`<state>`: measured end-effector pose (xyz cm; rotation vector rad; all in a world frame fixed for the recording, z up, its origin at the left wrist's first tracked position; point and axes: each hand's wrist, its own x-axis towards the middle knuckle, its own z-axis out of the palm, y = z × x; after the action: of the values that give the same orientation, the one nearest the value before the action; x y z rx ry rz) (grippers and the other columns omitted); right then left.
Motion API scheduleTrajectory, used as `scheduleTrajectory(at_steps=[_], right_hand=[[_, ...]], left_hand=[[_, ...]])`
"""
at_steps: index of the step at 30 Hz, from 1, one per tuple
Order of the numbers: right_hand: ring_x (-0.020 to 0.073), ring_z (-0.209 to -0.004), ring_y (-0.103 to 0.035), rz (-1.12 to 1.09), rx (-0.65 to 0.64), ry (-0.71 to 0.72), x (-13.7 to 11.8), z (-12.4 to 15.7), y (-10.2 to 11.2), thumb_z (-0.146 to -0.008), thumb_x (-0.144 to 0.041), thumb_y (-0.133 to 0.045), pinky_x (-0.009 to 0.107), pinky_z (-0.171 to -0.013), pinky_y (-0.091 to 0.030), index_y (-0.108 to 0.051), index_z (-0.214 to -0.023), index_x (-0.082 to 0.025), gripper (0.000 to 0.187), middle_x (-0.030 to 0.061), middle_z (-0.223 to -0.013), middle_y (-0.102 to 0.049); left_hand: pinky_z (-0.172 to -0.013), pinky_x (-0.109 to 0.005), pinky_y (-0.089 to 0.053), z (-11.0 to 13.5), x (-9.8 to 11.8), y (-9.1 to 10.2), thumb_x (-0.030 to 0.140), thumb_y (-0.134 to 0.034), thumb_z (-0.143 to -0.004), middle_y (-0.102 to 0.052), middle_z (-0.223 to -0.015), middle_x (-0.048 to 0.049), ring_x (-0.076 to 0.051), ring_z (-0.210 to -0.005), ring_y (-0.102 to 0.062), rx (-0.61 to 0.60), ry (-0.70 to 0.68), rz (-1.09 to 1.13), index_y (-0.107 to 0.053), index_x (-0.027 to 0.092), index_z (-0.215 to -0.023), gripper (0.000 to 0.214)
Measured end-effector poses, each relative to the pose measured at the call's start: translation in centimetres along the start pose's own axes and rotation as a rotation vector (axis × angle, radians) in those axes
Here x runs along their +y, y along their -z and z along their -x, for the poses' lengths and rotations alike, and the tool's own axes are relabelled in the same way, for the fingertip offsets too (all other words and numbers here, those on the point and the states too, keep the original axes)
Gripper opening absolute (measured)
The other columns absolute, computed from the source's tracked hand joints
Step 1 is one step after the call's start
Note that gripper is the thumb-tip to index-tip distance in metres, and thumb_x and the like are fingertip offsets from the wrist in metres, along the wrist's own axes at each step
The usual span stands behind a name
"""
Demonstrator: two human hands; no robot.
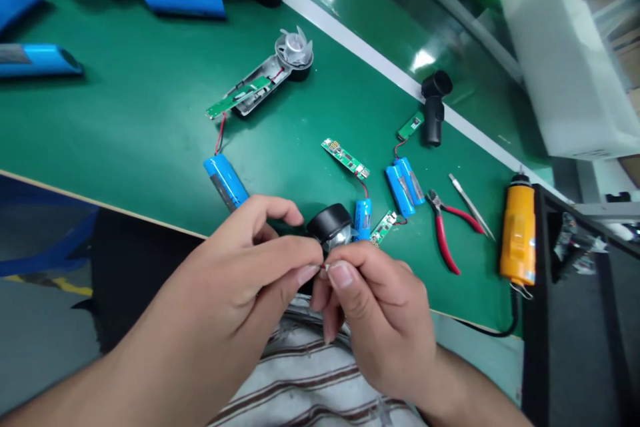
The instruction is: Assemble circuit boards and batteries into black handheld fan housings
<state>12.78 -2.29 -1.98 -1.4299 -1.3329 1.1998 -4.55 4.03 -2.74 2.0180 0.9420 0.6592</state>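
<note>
- Far left: a blue battery (45,60) on the green table (135,127).
- Left hand (225,280): thumb and forefinger pinch a thin red wire (323,266).
- Black-rimmed fan (329,222): just beyond the fingertips.
- Right hand (387,310): thumb and forefinger pinched at the wire's pale end.
- Right: red-handled cutters (441,237), then an orange power tool (519,233).

On the workbench (135,113) beyond my right hand (387,313), cutting pliers (442,243) lie between paired batteries (399,188), left, and a power tool (519,233), right.
</note>
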Motion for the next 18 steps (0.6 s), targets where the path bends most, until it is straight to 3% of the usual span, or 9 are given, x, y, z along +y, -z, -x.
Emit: scheduleTrajectory(at_steps=[5,10,14,18], right_hand=[[0.0097,-0.046,-0.061,0.033,0.108,0.071,0.3,0.6,-0.7,-0.106,-0.023,-0.051,0.021,-0.046,-0.050,-0.061,-0.093,-0.022,0.016,-0.0051,-0.062,-0.062],[0.0097,-0.048,-0.062,0.095,0.174,0.120,1.0,1.2,-1.2,-0.103,-0.017,-0.054,0.021,-0.048,-0.050,-0.063,-0.098,-0.022,0.011,-0.0061,-0.062,-0.063],[0.0109,-0.051,-0.063,0.185,0.248,0.148,1.4,1.6,-1.4,-0.101,-0.015,-0.057,0.022,-0.049,-0.050,-0.064,-0.099,-0.023,0.010,-0.0059,-0.063,-0.065],[0.0113,-0.052,-0.064,0.214,0.166,0.175,1.0,1.4,-0.8,-0.101,-0.015,-0.055,0.023,-0.050,-0.051,-0.064,-0.098,-0.022,0.011,-0.0051,-0.064,-0.065]], left_hand=[[-0.078,-0.021,-0.054,-0.1,0.3,-0.3,0.017,-0.041,-0.104,-0.064,-0.096,0.0007,-0.015,-0.093,-0.059,0.003,0.036,0.030,-0.069,0.027,-0.084,0.035],[-0.053,-0.017,-0.051,0.1,1.0,-0.3,0.014,-0.039,-0.102,-0.061,-0.098,-0.0023,-0.014,-0.084,-0.065,-0.017,0.072,0.068,-0.068,0.024,-0.085,0.035],[-0.047,-0.019,-0.049,0.7,1.2,-0.4,0.018,-0.037,-0.102,-0.056,-0.104,-0.0055,-0.019,-0.094,-0.068,-0.041,0.091,0.055,-0.067,0.025,-0.087,0.034],[-0.044,-0.020,-0.047,1.1,1.1,-0.5,0.021,-0.035,-0.103,-0.057,-0.109,-0.0062,-0.020,-0.094,-0.068,-0.074,0.107,0.021,-0.066,0.026,-0.091,0.033]])
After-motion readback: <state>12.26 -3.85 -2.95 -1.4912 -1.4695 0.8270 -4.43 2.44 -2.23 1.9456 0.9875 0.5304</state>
